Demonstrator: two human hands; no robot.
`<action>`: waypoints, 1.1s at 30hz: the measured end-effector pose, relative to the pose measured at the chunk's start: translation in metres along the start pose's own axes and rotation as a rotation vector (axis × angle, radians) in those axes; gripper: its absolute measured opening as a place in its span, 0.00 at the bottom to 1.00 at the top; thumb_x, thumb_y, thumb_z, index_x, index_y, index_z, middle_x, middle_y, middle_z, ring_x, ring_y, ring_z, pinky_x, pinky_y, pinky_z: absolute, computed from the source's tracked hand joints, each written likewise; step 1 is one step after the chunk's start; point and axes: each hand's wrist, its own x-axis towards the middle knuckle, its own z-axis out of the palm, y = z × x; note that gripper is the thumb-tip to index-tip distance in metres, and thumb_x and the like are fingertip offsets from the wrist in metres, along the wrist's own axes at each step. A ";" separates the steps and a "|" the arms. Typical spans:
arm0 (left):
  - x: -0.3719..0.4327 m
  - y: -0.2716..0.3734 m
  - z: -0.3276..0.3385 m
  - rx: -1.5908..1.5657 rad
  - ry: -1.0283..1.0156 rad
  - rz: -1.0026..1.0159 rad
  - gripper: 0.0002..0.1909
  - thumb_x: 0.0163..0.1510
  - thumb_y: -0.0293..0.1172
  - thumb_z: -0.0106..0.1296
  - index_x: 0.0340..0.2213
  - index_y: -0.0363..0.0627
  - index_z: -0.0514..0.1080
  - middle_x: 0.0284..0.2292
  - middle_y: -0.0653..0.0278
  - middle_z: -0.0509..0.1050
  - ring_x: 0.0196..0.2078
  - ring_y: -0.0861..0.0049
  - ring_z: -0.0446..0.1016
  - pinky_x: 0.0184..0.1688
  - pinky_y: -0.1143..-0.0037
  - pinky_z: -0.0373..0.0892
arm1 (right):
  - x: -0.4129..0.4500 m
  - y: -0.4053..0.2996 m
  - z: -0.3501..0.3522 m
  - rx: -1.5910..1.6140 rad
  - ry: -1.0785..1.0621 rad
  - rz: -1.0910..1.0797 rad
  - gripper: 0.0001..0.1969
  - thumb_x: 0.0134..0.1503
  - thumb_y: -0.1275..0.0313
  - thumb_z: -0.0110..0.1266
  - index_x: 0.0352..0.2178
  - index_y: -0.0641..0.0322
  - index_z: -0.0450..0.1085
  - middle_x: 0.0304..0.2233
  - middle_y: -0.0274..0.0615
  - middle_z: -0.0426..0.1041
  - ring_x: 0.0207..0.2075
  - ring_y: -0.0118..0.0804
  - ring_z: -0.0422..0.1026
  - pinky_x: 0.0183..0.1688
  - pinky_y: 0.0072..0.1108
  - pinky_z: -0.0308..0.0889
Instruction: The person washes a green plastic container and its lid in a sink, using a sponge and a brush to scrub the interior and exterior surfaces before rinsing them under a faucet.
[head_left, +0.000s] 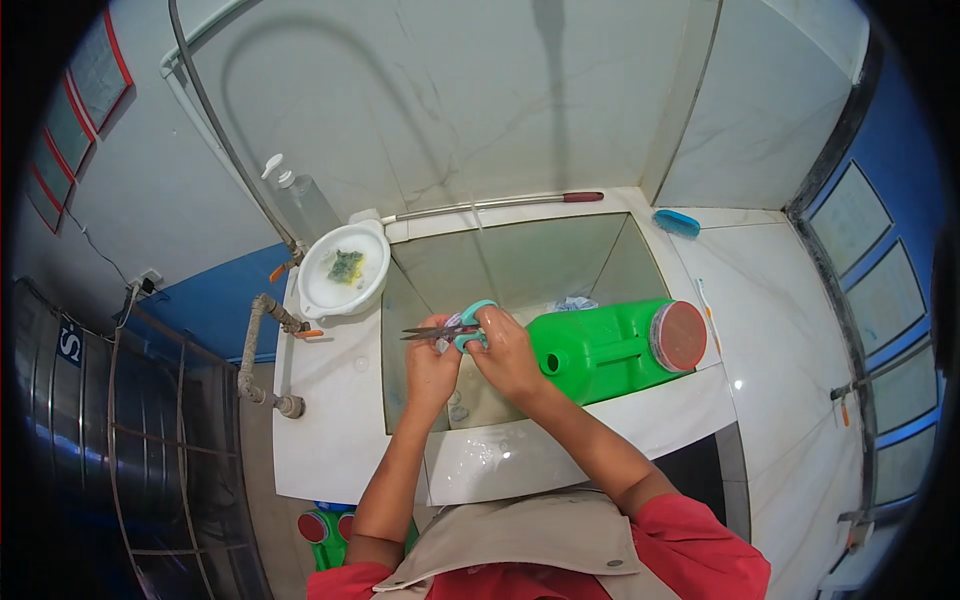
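Above the sink basin (525, 244), my right hand (508, 358) grips a pair of scissors (472, 341) by the teal handles. The metal blades point left and lie across my left hand (433, 379), slightly parted at the tips. My left fingers hold a small crumpled white-and-purple piece (453, 321), partly hidden behind the scissors; whether it is plastic or cloth I cannot tell. Just right of my hands, a green plastic jerrycan (592, 349) lies on its side over the basin's front right edge. Its small opening faces left, and a red cap (682, 337) closes the right end.
Left of the basin stands a white plastic bowl (309, 279) of suds with a sponge (347, 267), beside a pump bottle (307, 202). A metal rod (517, 202) lies along the back ledge. A blue brush (676, 223) and a toothbrush (707, 311) rest right. Pipes (251, 352) stick out left.
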 end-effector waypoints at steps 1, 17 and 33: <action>0.000 -0.001 -0.002 0.062 0.023 0.062 0.11 0.43 0.21 0.51 0.33 0.33 0.68 0.31 0.59 0.72 0.35 0.76 0.70 0.39 0.78 0.64 | 0.001 -0.001 0.001 0.003 0.020 -0.025 0.13 0.39 0.82 0.51 0.30 0.66 0.59 0.26 0.47 0.65 0.30 0.49 0.65 0.32 0.34 0.62; 0.000 -0.019 -0.002 -0.044 -0.066 0.103 0.13 0.42 0.21 0.55 0.32 0.37 0.66 0.28 0.67 0.68 0.35 0.83 0.64 0.38 0.82 0.61 | 0.005 0.023 0.005 0.992 0.141 0.735 0.07 0.45 0.83 0.48 0.29 0.66 0.62 0.25 0.36 0.69 0.28 0.25 0.68 0.33 0.17 0.64; 0.015 -0.009 0.021 -0.424 -0.040 -0.009 0.09 0.45 0.26 0.56 0.29 0.43 0.67 0.31 0.67 0.70 0.36 0.79 0.67 0.44 0.79 0.59 | 0.047 0.071 0.002 1.058 0.154 0.984 0.04 0.44 0.82 0.46 0.25 0.65 0.62 0.21 0.40 0.66 0.21 0.30 0.66 0.25 0.21 0.66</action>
